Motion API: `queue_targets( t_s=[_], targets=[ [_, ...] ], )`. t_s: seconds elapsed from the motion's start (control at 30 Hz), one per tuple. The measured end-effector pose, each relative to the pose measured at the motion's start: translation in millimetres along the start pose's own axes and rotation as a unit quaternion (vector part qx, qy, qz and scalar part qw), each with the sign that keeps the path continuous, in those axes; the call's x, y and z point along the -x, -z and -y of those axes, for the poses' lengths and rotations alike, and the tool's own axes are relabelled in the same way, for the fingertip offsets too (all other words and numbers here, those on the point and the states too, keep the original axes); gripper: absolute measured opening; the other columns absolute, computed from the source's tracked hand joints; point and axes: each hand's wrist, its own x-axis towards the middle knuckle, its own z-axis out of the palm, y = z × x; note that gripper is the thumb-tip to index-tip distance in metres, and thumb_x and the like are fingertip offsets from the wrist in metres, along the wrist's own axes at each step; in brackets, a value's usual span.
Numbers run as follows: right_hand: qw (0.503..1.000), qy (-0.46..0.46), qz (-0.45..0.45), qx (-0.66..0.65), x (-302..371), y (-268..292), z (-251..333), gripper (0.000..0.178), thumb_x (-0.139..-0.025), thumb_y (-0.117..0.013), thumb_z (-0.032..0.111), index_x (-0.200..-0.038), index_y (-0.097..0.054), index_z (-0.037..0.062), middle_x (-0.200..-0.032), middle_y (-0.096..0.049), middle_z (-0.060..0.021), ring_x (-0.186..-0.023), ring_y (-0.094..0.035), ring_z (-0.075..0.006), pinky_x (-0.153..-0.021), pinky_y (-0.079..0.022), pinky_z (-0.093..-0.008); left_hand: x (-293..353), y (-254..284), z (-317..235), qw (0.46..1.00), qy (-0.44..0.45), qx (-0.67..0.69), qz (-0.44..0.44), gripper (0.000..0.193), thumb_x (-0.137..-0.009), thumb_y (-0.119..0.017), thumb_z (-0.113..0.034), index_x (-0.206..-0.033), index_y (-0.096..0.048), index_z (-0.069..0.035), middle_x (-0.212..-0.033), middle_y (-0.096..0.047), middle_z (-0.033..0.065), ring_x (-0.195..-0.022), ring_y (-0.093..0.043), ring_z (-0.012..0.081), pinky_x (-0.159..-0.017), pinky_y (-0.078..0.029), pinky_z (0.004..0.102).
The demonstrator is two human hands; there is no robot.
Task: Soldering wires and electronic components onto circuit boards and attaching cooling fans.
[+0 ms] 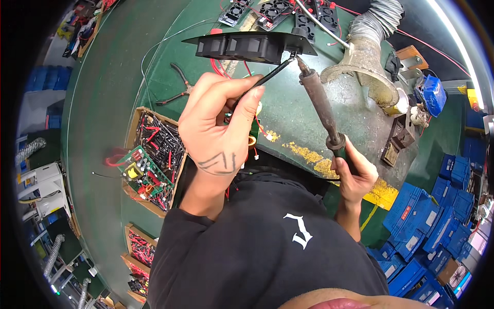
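My left hand (213, 126) pinches a black wire (276, 72) between thumb and fingers. The wire's far end meets a small metal terminal (293, 54) under the right end of a black panel with fan housings (247, 47). My right hand (356, 172) is closed round the handle of a soldering iron (321, 103). Its tip points up and left, close beside the terminal; whether they touch I cannot tell. Partly hidden behind my left hand is a circuit board with red wires. Slip-joint-like pliers with dark handles (180, 87) lie left of the panel.
A cardboard box (135, 126) of black and red wires, with a green circuit board (146, 172) on top, stands left of me. An extraction hose with a wide hood (360, 67) rises at the right. Several fan units (275, 11) lie at the back; blue bins (411, 216) are stacked at right.
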Motion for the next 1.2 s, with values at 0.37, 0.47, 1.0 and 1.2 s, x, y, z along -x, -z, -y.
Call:
queue_targets(
  t_s=[0.37, 0.47, 1.0, 1.2],
  targets=[
    [1.0, 0.0, 0.005, -0.001, 1.3, 1.1, -0.4, 0.041, -0.091, -0.067, -0.009, -0.131, -0.062, -0.0129, -0.093, -0.072, -0.0132, -0.071, -0.064, -0.0126, -0.064, -0.053, -0.0249, 1.1, -1.2, -1.4, 1.0, 0.011, 0.01, 0.002, 0.017, -0.086, -0.077, 0.006, -0.103, -0.075, 0.003, -0.088, -0.06, 0.002, -0.072, -0.055, 0.0065, -0.062, -0.043, 0.02],
    [1.0, -0.002, 0.003, -0.009, 0.5, 0.3, 0.6, 0.041, -0.091, -0.068, -0.009, -0.131, -0.062, -0.0128, -0.092, -0.072, -0.013, -0.071, -0.064, -0.0126, -0.064, -0.053, -0.0249, 1.3, -2.1, -0.9, 1.0, 0.01, 0.012, 0.002, 0.017, -0.086, -0.077, 0.006, -0.102, -0.075, 0.003, -0.087, -0.06, 0.0021, -0.072, -0.055, 0.0064, -0.063, -0.043, 0.02],
    [1.0, 0.005, 0.014, 0.015, -0.7, 2.6, 2.1, 0.042, -0.088, -0.069, -0.01, -0.129, -0.065, -0.0107, -0.092, -0.072, -0.0112, -0.07, -0.065, -0.0109, -0.064, -0.053, -0.0238, 1.5, -5.0, 1.2, 1.0, 0.024, 0.006, 0.0, 0.017, -0.086, -0.077, 0.006, -0.103, -0.075, 0.003, -0.087, -0.058, 0.0019, -0.073, -0.055, 0.0067, -0.064, -0.043, 0.0203],
    [0.999, -0.037, -0.009, -0.032, 6.4, 6.2, -1.9, 0.042, -0.092, -0.069, -0.003, -0.133, -0.062, -0.0111, -0.085, -0.071, -0.0105, -0.062, -0.06, -0.011, -0.056, -0.047, -0.0226, -4.7, -0.8, -2.6, 0.996, 0.069, 0.047, -0.016, 0.01, -0.088, -0.074, 0.008, -0.098, -0.073, 0.007, -0.089, -0.058, 0.0025, -0.07, -0.058, 0.0064, -0.062, -0.045, 0.0196]
  ],
)
